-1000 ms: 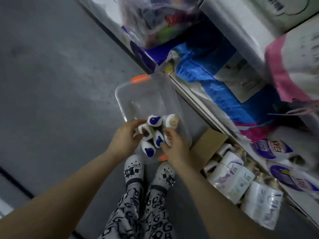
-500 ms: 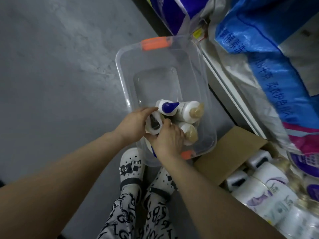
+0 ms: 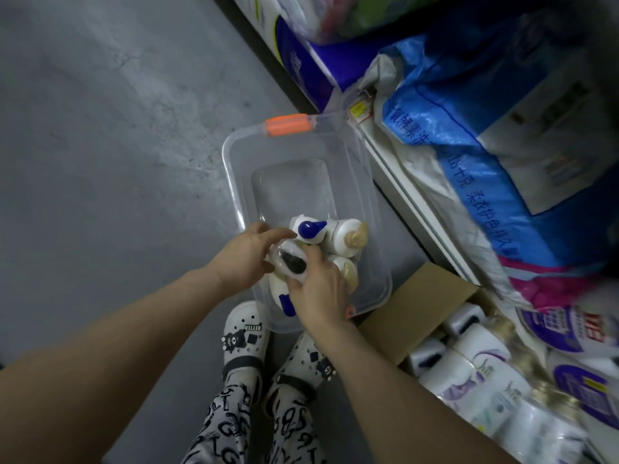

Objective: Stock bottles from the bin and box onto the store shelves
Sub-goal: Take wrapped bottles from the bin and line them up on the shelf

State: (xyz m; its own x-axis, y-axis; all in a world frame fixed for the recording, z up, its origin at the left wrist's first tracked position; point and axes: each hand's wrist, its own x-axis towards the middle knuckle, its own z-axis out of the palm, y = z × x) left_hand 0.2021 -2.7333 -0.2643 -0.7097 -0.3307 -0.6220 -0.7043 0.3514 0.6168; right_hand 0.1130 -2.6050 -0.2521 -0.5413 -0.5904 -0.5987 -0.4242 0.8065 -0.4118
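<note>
A clear plastic bin with orange handles stands on the grey floor. Several white bottles lie at its near end: one with a blue cap, one with a tan cap and others partly hidden under my hands. Both hands hold a white bottle with a dark cap between them: my left hand curls round its left side and my right hand grips it from the right. A cardboard box of shrink-wrapped white bottles sits at the lower right.
The store shelf edge runs diagonally on the right, its bottom level packed with blue and white bags and purple packs. My feet in white clogs stand just before the bin. Bare grey floor lies to the left.
The camera has dropped closer to the bin. My hands have gathered onto the dark-capped bottle, and the bottles have shifted from upright to lying.
</note>
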